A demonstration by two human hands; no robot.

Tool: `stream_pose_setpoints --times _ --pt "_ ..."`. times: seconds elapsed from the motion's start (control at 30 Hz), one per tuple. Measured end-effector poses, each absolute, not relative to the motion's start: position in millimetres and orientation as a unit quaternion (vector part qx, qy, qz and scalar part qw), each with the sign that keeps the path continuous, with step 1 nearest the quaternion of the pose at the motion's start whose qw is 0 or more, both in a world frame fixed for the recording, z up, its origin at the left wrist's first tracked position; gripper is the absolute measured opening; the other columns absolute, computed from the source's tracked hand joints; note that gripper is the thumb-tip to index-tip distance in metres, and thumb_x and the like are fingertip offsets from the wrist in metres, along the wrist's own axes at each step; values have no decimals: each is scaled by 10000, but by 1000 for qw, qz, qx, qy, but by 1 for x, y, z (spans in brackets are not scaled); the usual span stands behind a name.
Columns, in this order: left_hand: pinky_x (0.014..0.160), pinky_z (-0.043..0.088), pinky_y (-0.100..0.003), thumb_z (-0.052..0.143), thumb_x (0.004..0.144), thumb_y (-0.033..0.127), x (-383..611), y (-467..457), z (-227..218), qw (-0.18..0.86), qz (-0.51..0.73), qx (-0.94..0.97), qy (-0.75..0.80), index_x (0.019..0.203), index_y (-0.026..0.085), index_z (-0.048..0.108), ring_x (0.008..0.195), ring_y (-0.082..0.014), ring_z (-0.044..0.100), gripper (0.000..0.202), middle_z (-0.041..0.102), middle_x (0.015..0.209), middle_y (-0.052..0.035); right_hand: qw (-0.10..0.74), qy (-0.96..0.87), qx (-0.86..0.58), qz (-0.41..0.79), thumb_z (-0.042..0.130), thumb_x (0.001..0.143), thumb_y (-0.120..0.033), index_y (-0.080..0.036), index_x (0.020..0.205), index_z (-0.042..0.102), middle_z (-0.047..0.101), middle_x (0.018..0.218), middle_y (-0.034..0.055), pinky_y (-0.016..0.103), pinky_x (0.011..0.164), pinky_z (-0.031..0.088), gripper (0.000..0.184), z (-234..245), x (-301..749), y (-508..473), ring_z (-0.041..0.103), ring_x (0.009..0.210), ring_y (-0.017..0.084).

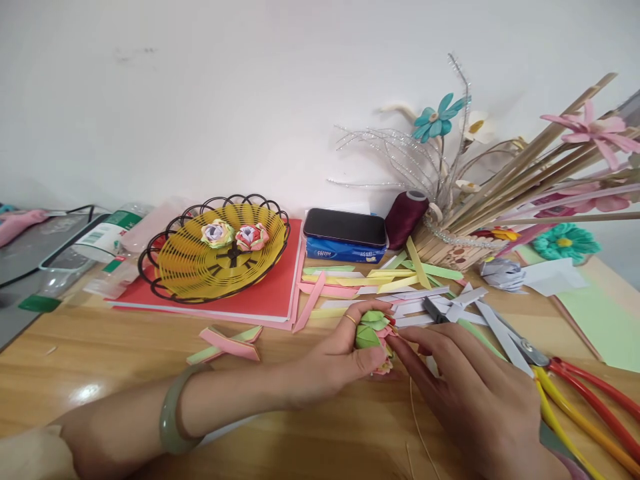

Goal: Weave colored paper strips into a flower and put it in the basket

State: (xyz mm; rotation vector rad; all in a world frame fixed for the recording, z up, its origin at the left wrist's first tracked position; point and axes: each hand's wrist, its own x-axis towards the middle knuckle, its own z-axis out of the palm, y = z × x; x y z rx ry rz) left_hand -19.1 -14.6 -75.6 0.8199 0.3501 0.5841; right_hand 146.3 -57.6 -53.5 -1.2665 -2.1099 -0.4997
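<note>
My left hand (336, 353) is closed around a small folded paper flower (373, 328) of green and pink strips, held just above the wooden table (125, 360). A ring sits on one finger and a green bangle on that wrist. My right hand (470, 387) comes in from the right with its fingertips pinching the flower's pink edge. Loose paper strips (350, 283) in pink, yellow, green and white lie just beyond both hands.
A yellow wire basket (170, 267) holding two paper flowers stands on red paper at the left. Behind are a phone on a tissue pack (345, 250), a maroon thread spool (405, 217) and a stick vase with paper flowers (450, 250). Scissors (545, 363) lie at the right; folded strips (230, 340) lie left.
</note>
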Motion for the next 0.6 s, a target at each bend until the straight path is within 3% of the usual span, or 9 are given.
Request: stream_pose_setpoints --times 0.6 --pt "824 340 -270 648 750 384 -19 -15 -74 865 280 382 164 1190 288 407 891 -108 456 511 457 1018 -6 296 -825 -451 -172 577 843 -136 -131 897 581 627 724 33 236 540 408 54 -50 149 -59 577 626 123"
